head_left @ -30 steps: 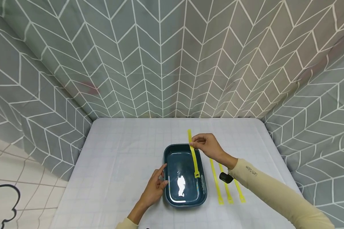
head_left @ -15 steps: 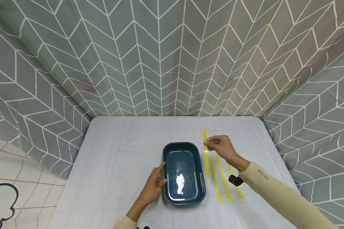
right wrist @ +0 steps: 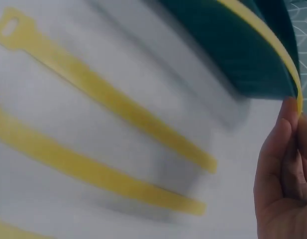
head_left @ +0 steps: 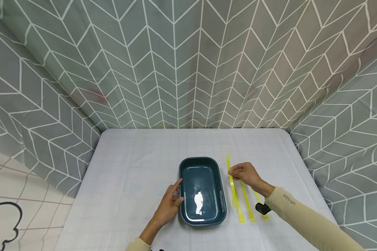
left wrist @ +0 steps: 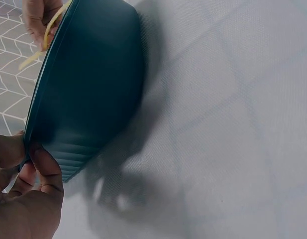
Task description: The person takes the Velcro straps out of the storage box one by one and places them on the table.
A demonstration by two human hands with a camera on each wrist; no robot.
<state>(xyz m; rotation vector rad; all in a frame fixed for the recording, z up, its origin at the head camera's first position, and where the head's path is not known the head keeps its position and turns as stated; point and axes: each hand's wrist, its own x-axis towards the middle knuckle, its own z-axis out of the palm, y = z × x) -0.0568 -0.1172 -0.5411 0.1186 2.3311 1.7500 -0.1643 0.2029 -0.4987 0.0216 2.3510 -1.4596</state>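
Observation:
A dark blue-green rectangular baking dish point(head_left: 197, 183) stands on the table. My left hand point(head_left: 168, 203) grips its left rim; in the left wrist view, thumb and finger pinch the edge of the dish point(left wrist: 93, 64). Just right of the dish, my right hand point(head_left: 247, 175) pinches a yellow hook-and-loop cable tie point(head_left: 231, 181) near its middle, and the tie hangs above the table. Under and beside that hand lie three similar ties, among them a middle one point(head_left: 246, 202) and a left one point(head_left: 240, 214). One lying tie point(right wrist: 118, 104) shows its slotted head in the right wrist view.
A white cloth with faint grid lines covers the table point(head_left: 135, 167). Grey chevron-patterned curtains point(head_left: 188, 69) enclose the back and both sides. A small black device point(head_left: 263, 208) sits at the right wrist.
My right hand has carried the pinched cable tie from over the dish to the right, then lowered it toward the ties on the table. The left hand stays on the dish.

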